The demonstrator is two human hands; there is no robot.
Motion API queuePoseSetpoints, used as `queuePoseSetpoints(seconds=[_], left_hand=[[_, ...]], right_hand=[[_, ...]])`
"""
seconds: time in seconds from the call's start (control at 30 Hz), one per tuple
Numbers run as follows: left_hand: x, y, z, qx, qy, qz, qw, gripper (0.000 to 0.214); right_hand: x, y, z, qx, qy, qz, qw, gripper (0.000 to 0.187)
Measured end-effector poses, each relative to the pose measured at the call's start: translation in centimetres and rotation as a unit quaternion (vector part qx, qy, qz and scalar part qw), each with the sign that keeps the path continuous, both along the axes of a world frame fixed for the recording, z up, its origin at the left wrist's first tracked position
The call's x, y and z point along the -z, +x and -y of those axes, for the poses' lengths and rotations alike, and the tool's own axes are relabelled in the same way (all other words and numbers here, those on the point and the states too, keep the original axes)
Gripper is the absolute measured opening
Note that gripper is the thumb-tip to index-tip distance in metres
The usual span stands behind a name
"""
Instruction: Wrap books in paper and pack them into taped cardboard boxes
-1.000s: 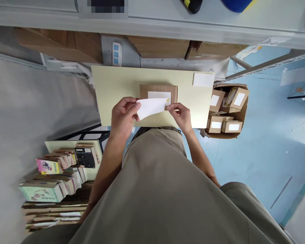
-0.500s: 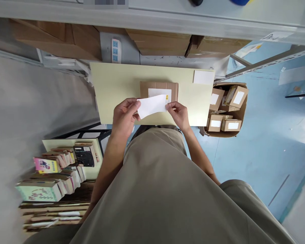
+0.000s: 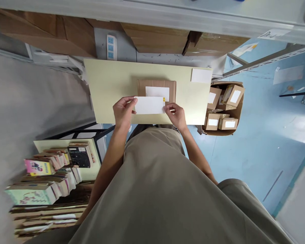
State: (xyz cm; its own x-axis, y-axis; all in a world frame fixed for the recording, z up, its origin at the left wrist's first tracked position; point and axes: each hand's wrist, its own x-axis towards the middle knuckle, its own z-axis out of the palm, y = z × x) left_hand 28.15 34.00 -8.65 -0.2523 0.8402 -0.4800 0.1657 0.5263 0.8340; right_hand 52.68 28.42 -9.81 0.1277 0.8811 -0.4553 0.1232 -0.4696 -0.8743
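A white paper label sheet (image 3: 149,105) is held level between both hands, just above the near edge of a flat brown cardboard parcel (image 3: 142,86). My left hand (image 3: 123,111) pinches its left end. My right hand (image 3: 176,114) pinches its right end, beside a small yellow tab. The parcel carries another white label (image 3: 157,91) and lies on a pale yellow table (image 3: 112,88).
A loose white sheet (image 3: 201,75) lies at the table's far right corner. An open carton (image 3: 239,108) of small labelled boxes stands on the blue floor to the right. Stacked books (image 3: 48,173) sit at lower left. Large cardboard boxes (image 3: 48,30) fill the shelf behind.
The label sheet was tilted with its left end lower; it is now level and closer to the parcel. Both hands moved slightly forward with it.
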Motion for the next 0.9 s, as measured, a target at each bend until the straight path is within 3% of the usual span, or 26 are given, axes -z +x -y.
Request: queuePoseSetpoints(seconds=[0.23,0.43,0.6,0.9], left_hand=[[5.1,1.4,-3.2,-0.003,0.01,0.04,0.999,0.044],[9.2,2.7,-5.6,-0.016,-0.003,0.061,0.998,0.044],[10.7,2.9,-6.2,-0.005,0.003,0.057,0.998,0.039],[11.8,3.2,-6.4,0.037,0.014,-0.021,0.999,0.029]], right_hand=[[3.6,0.6,-2.2,0.0,-0.014,0.083,0.996,0.049],[6.4,1.1,-4.5,-0.029,-0.044,0.171,0.984,0.03],[6.9,0.9,-5.4,-0.056,-0.061,0.224,0.971,0.024],[6.7,0.4,-6.1,-0.068,-0.082,0.272,0.956,0.021]])
